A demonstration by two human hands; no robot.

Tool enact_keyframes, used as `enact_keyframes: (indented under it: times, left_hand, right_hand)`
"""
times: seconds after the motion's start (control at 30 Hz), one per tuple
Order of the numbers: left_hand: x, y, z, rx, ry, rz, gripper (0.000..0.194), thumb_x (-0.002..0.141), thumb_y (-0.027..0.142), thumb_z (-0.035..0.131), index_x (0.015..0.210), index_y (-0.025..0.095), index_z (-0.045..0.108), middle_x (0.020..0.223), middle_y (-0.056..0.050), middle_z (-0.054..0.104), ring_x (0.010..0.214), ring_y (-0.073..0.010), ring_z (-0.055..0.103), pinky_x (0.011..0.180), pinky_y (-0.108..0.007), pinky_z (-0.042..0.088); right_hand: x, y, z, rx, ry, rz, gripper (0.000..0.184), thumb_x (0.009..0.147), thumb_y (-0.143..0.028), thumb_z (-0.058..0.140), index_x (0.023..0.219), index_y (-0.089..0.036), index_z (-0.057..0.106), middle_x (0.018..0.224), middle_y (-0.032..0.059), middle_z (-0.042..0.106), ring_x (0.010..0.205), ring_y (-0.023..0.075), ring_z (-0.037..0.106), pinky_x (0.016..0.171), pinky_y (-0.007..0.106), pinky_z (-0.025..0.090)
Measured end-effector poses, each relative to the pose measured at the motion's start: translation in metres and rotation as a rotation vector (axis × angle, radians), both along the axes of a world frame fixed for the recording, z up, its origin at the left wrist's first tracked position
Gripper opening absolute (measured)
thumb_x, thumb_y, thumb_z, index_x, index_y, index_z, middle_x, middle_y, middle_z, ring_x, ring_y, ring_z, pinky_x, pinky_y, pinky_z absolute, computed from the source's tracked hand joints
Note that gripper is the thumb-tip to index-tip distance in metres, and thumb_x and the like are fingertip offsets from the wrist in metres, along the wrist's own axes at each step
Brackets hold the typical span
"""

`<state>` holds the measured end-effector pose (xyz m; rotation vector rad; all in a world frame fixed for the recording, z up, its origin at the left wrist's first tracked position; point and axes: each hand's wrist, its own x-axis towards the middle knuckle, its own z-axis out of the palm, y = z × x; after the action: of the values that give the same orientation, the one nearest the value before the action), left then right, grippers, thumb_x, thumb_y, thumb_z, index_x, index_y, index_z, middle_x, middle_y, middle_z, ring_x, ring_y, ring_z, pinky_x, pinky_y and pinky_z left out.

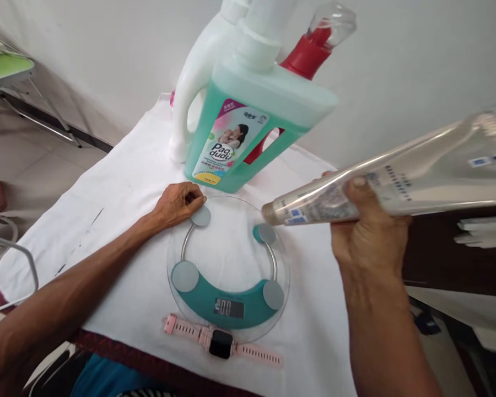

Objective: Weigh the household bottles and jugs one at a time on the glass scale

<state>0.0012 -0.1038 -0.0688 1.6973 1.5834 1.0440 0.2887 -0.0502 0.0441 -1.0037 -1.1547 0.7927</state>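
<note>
The hands are apart. The right hand point(372, 237) is clamped around the body of a silvery, clear tapered container point(430, 171), thumb uppermost. The container lies tilted across the grip: its narrow capped end point(268, 212) points toward the left hand point(177, 204) and sits over or just beside the far right disc point(266, 233) of the glass scale point(206, 298). Contact at that point cannot be determined.

The left hand rests at the far left edge of the scale, fingers curled, thumb at the far left disc point(200, 216). Whether it pinches the glass cannot be determined.

The scale lies between the hands and extends toward the person. Its display point(229, 308), nearer than both hands, shows zeros. A pink watch point(221, 343) lies along the scale's near edge, strap extended. A green-liquid bottle point(231, 138) stands upright just beyond the left hand. A white cloth point(119, 187) lies beneath the scale.
</note>
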Motion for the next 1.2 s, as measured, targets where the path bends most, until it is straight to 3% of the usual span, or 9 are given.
enact_keyframes:
  times: [0.13,0.3,0.5,0.63,0.77,0.87,1.03,1.2]
  left_hand:
    - [-0.001,-0.001,0.001,0.022,0.016,0.003,0.022,0.088,0.035,0.061,0.080,0.017,0.071,0.077,-0.003,0.073,0.068,-0.0149,0.060,0.064,-0.028,0.046]
    - [-0.002,-0.001,0.001,0.023,0.010,-0.003,0.022,0.087,0.035,0.061,0.080,0.017,0.072,0.074,-0.002,0.071,0.067,-0.0149,0.058,0.065,-0.029,0.044]
    - [-0.003,-0.002,0.000,0.043,0.020,0.002,0.020,0.086,0.032,0.062,0.078,0.017,0.072,0.071,-0.001,0.068,0.065,-0.0136,0.055,0.065,-0.028,0.043]
    - [-0.003,-0.002,-0.001,0.051,0.006,0.003,0.022,0.086,0.033,0.062,0.078,0.015,0.073,0.070,-0.001,0.067,0.065,-0.0133,0.054,0.065,-0.028,0.042]
    - [-0.002,-0.002,-0.001,0.049,0.005,0.002,0.023,0.087,0.033,0.063,0.079,0.014,0.073,0.070,-0.001,0.066,0.065,-0.0126,0.053,0.065,-0.028,0.042]
    - [-0.002,-0.002,0.000,0.033,0.033,0.010,0.023,0.087,0.033,0.063,0.081,0.014,0.073,0.070,-0.001,0.065,0.065,-0.0124,0.052,0.065,-0.028,0.042]
    - [-0.001,-0.002,0.002,0.015,0.038,0.009,0.026,0.088,0.036,0.062,0.083,0.014,0.073,0.070,-0.001,0.064,0.066,-0.0126,0.051,0.065,-0.028,0.042]
    - [-0.001,-0.003,0.004,0.011,0.024,0.014,0.025,0.087,0.039,0.064,0.081,0.016,0.072,0.071,-0.001,0.065,0.066,-0.0141,0.053,0.063,-0.028,0.042]
  right_hand:
    - [-0.026,-0.070,-0.011,-0.080,-0.002,0.104,0.037,0.075,-0.035,0.092,0.106,-0.030,0.072,0.104,-0.0025,0.075,0.100,0.0271,0.079,0.089,0.056,0.070]
    - [-0.035,-0.101,-0.034,0.020,-0.094,0.100,0.038,0.078,-0.032,0.092,0.111,-0.036,0.073,0.102,-0.0047,0.072,0.106,0.0252,0.076,0.103,0.056,0.064]
    - [-0.026,-0.108,-0.047,-0.012,-0.202,0.123,0.021,0.085,-0.044,0.085,0.096,-0.028,0.076,0.095,0.0018,0.072,0.103,0.0276,0.074,0.100,0.055,0.063]
    - [-0.014,-0.113,-0.051,-0.042,-0.191,0.183,0.032,0.083,-0.052,0.085,0.101,-0.027,0.076,0.096,0.0034,0.074,0.106,0.0279,0.074,0.106,0.057,0.059]
    - [0.003,-0.115,-0.060,-0.030,-0.201,0.217,0.043,0.084,-0.064,0.078,0.107,-0.029,0.076,0.109,0.0054,0.075,0.112,0.0282,0.072,0.101,0.054,0.061]
    - [0.020,-0.113,-0.075,-0.068,-0.165,0.107,0.050,0.091,-0.073,0.063,0.104,-0.027,0.077,0.110,0.0065,0.074,0.116,0.0286,0.070,0.094,0.050,0.062]
    - [0.051,-0.100,-0.113,-0.187,-0.098,-0.193,0.058,0.091,-0.076,0.061,0.093,-0.019,0.077,0.094,0.0081,0.076,0.092,0.0242,0.073,0.076,0.040,0.059]
    - [0.064,-0.089,-0.132,-0.283,-0.156,-0.186,0.066,0.088,-0.083,0.061,0.089,-0.018,0.076,0.087,0.0080,0.076,0.079,0.0215,0.072,0.068,0.035,0.054]
